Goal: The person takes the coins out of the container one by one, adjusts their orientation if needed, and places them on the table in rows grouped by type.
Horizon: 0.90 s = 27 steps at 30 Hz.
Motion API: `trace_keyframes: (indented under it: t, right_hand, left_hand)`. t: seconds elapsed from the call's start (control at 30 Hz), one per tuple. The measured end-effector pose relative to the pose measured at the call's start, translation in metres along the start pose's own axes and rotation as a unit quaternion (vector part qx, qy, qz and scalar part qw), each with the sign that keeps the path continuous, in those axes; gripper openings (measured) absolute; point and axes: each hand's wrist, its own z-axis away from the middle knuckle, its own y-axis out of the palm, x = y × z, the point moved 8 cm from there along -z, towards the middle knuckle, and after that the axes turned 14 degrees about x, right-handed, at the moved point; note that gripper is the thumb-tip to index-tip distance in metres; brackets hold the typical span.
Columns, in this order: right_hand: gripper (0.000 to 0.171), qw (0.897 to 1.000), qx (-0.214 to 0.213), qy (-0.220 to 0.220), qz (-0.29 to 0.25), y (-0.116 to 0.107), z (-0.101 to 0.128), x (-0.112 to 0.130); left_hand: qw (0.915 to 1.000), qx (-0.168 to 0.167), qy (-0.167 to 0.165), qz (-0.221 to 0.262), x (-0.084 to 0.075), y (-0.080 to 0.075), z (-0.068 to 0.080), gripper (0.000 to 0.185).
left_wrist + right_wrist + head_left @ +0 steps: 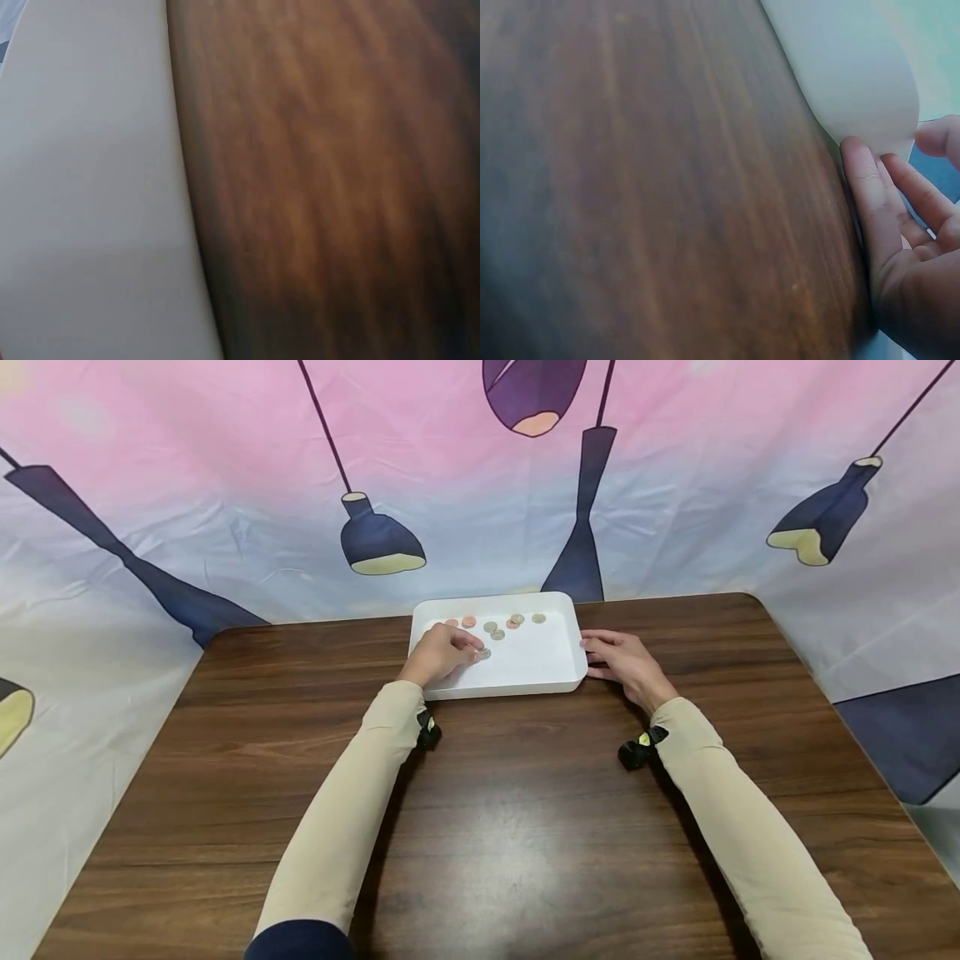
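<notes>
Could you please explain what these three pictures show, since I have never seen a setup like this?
There is no machine: a person works with two bare hands and wears three cameras. The wide picture comes from a camera on the head, looking down at a brown wooden table in front of a printed cloth backdrop. On the table stands a white tray holding several coins. The left hand reaches into the tray, its fingertips at one coin; whether they grip it is too small to tell. The right hand rests against the tray's right side. The other two pictures come from cameras on the wrists: both are blurred close-ups of table and tray wall, and the right one also shows fingers touching the tray.
</notes>
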Motion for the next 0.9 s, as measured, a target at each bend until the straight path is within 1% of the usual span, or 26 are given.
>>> trace_keyframes:
  t: [0.13, 0.17, 0.23, 0.37, 0.47, 0.7, 0.9]
  right_hand:
    - [0.055, 1.0, 0.0, 0.0, 0.001, -0.0018, -0.0008, 0.0017]
    - [0.055, 1.0, 0.001, 0.0, 0.001, -0.0016, -0.0007, 0.0018]
    - [0.054, 1.0, 0.001, -0.001, 0.0, -0.0012, -0.0008, 0.0017]
    - [0.054, 1.0, 0.003, -0.003, 0.0, 0.0, 0.0001, 0.0012]
    - [0.054, 1.0, 0.002, -0.001, 0.002, 0.0008, 0.0013, 0.0007]
    - [0.054, 1.0, 0.005, 0.0, 0.007, 0.0025, 0.0016, -0.0004]
    - [0.054, 1.0, 0.001, 0.001, 0.017, 0.0015, -0.0003, 0.0005]
  left_hand:
    - [0.9998, -0.01, 0.009, -0.017, -0.0042, -0.0003, -0.0038, 0.017]
    - [0.9998, -0.009, 0.012, -0.013, -0.0046, 0.0001, -0.0038, 0.018]
    - [0.9999, -0.004, 0.014, 0.006, -0.0044, 0.0016, -0.0046, 0.019]
    - [0.9974, 0.016, 0.018, 0.069, -0.0024, 0.006, -0.0042, 0.022]
    - [0.9957, 0.022, 0.018, 0.088, -0.0022, 0.0073, -0.0023, 0.022]
    - [0.9979, 0.02, 0.002, 0.062, -0.0034, 0.0075, -0.0028, 0.018]
    - [0.9983, 0.021, -0.005, 0.054, -0.0056, 0.0076, -0.0061, 0.019]
